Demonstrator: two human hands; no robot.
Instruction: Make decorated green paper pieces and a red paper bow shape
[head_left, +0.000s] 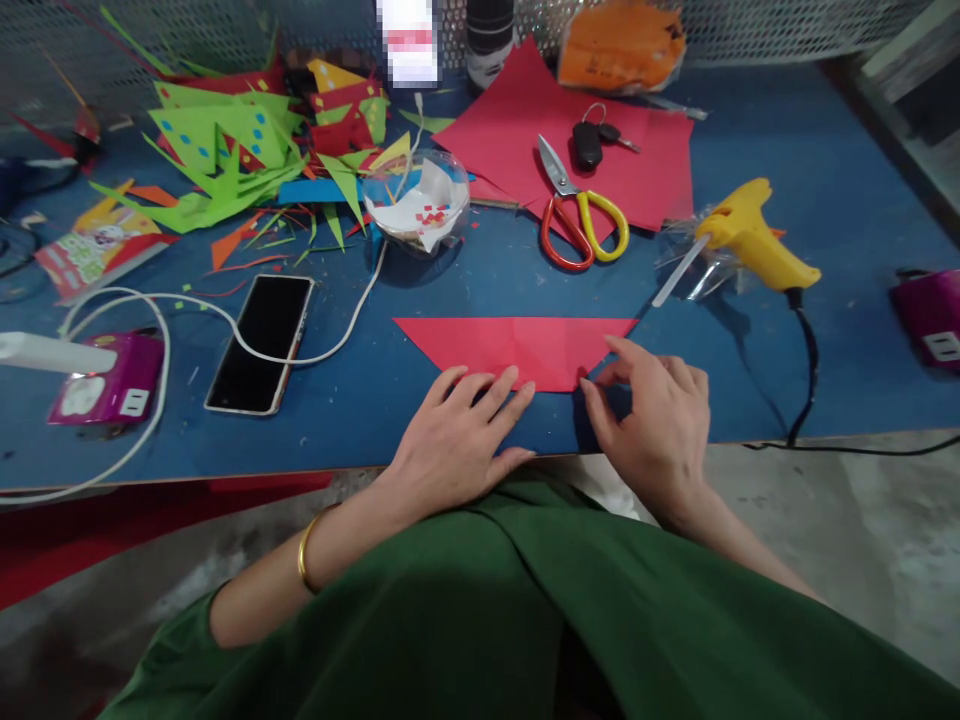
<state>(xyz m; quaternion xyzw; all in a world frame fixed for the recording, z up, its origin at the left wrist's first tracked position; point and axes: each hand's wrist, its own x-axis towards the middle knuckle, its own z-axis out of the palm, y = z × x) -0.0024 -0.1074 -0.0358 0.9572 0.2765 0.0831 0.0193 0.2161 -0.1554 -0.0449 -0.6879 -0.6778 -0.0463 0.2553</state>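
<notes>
A folded sheet of red paper (517, 350) lies near the front of the blue table, wide along its far edge and narrower along its near edge. My left hand (457, 430) rests on the near edge with its fingers spread flat, holding nothing. At the lower right corner of the paper, my right hand (656, 420) has its thumb and a bent finger pinched on the edge, while its index finger reaches along the slanted side. Beyond the paper lie scissors (574, 215) with one red and one yellow handle, partly on larger red sheets (502, 130).
A yellow glue gun (757, 235) with its black cord lies at the right. At the left are a phone (259, 345), a white cable and a purple power socket (112, 375). A clear bowl (416, 205), keys (589, 145) and green paper cutouts (217, 150) are farther back.
</notes>
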